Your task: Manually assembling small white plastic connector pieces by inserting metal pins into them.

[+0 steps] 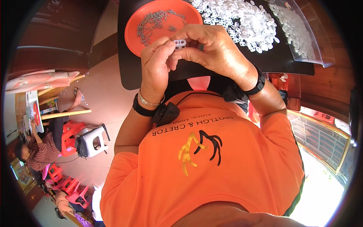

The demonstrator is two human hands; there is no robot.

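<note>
White holed piece [180,44], one end clamped in left grip [156,60]; right grip [212,48] around it (hold unclear)

Printed lettering shows on the front of the wearer's orange T-shirt [223,178]: a curved line of black capital letters [169,132] across the chest, with a symbol joining its words, and a shorter, smaller black line [191,118] nearer the hem. Both appear upside down from this head-worn view. Nearer the collar, a gold-and-black emblem [215,143] of branching, finger-like strokes accompanies the lettering.
</note>
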